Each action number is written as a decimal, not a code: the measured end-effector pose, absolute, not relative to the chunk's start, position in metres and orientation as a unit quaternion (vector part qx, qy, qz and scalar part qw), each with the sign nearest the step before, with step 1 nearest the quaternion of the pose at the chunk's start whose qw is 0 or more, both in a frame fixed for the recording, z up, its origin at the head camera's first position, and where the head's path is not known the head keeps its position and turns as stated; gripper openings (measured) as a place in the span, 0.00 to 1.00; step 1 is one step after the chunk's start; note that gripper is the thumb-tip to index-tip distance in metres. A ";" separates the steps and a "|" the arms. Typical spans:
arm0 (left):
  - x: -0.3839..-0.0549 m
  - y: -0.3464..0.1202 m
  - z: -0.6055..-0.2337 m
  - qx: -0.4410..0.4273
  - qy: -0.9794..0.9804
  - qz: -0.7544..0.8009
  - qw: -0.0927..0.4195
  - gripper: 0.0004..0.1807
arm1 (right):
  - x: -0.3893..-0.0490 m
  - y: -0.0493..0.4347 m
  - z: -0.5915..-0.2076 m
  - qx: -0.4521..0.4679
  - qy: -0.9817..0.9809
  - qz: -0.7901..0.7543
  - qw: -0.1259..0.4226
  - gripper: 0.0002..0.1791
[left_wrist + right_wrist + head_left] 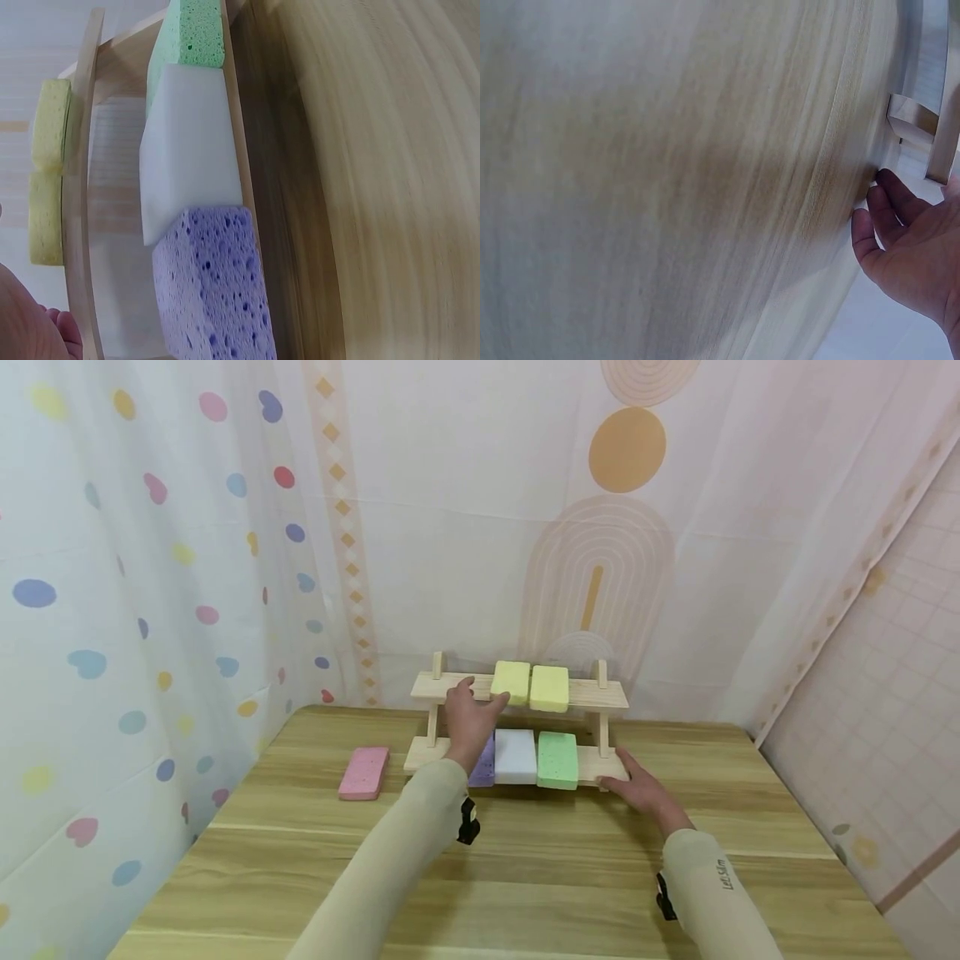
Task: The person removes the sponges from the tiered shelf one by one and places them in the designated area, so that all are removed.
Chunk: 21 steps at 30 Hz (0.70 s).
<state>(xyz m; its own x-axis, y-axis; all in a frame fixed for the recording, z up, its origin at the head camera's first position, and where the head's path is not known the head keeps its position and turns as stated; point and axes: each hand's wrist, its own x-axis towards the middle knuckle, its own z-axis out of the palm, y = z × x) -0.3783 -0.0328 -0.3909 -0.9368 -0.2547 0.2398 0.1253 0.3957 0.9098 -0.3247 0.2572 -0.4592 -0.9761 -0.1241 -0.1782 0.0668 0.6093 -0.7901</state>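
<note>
A two-tier wooden rack [591, 765] holds rectangular sponges. Two yellow sponges [550, 688] stand on its upper board; a purple sponge [214, 285], a white sponge [515, 757] and a green sponge [557, 760] stand side by side on the lower one. My left hand [471, 722] is at the upper board, its thumb beside the left yellow sponge and its fingers spread, with no sponge in its grasp. At the lower board's right end, my right hand [643, 789] rests against the rack, its fingers [885, 214] loosely bent and holding no sponge.
A pink sponge [364, 773] lies flat on the wooden table [525, 893], left of the rack. Behind the rack hangs a patterned curtain [450, 568], with more cloth at both sides.
</note>
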 end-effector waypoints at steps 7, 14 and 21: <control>-0.384 -0.023 -0.393 0.057 -0.824 -0.535 0.178 0.43 | -0.325 0.257 -0.460 -0.012 0.892 -0.440 0.105 0.50; -0.384 -0.015 -0.394 0.047 -0.817 -0.550 0.165 0.44 | -0.325 0.257 -0.460 -0.010 0.894 -0.436 0.102 0.49; -0.386 -0.009 -0.395 0.060 -0.829 -0.531 0.167 0.44 | -0.323 0.254 -0.460 -0.007 0.893 -0.438 0.105 0.49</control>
